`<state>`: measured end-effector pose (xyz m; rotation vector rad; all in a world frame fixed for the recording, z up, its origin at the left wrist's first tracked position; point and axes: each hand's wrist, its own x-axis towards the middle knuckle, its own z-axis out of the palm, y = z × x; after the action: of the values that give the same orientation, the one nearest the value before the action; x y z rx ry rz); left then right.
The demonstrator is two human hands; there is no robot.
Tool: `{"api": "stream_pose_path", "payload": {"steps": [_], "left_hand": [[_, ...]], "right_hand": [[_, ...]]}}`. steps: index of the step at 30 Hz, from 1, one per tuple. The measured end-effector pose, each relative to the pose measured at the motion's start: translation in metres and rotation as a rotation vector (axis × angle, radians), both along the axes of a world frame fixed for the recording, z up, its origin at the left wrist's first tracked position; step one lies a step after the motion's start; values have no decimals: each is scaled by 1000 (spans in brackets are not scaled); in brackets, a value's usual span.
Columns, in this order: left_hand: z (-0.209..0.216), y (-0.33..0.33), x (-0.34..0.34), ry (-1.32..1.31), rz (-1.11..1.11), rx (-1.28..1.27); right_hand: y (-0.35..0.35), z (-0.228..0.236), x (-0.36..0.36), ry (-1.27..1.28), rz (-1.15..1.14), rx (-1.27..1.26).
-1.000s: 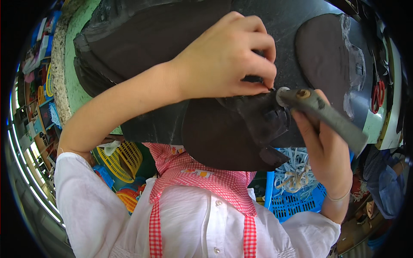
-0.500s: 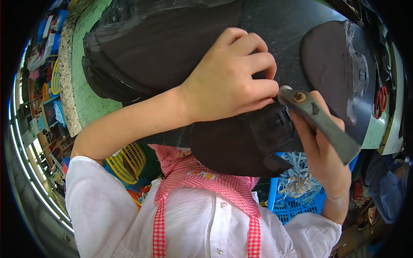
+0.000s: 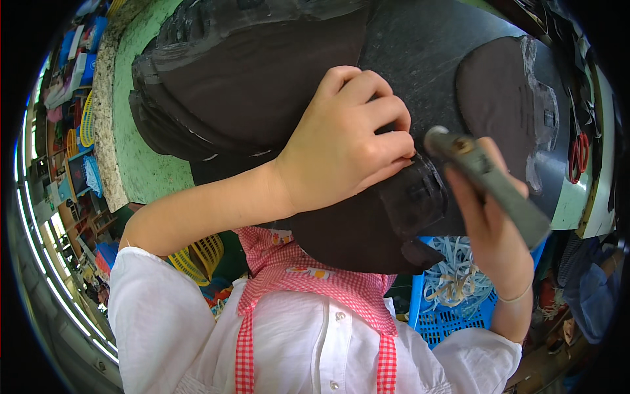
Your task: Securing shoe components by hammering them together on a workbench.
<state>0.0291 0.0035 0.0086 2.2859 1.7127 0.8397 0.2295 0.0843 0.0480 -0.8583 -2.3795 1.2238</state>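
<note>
My right hand grips a hammer with a grey metal head. The head's rounded end hangs just right of my left fingertips, over the far edge of a dark brown sheet piece. My left hand is closed, its curled fingers pinching and pressing that edge. The piece has a curved near side that overhangs the table's front, and a glossy black strip along its right part. My left fingertips and whatever lies right under them are partly hidden.
A stack of dark brown pieces lies at the far left of the black work surface. Another rounded piece is at the right, near red-handled scissors. Below stand a blue basket of strips and a yellow basket.
My left hand has shifted slightly nearer and left, its fingers more tightly curled. The hammer's rounded end now stands apart from my left fingertips and looks blurred.
</note>
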Motion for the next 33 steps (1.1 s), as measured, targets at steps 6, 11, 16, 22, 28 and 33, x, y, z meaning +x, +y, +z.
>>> {"api": "stream_pose_path", "payload": {"steps": [6,11,16,22,28,33], "left_hand": [[-3,-5,10,260,-63,154],[0,-20,19,211,26,29],[10,-23,16,110,125,-55],[2,-16,13,-100,-127,8],[58,-29,-82,70,643,308],[71,-7,-81,327,435,423]], "right_hand": [[-2,10,0,-70,81,47],[15,-2,2,61,141,122],[-7,5,1,-25,59,-4],[30,-4,31,44,-449,-245],[88,-22,104,-248,-661,341],[99,-45,89,-195,-528,265]]}}
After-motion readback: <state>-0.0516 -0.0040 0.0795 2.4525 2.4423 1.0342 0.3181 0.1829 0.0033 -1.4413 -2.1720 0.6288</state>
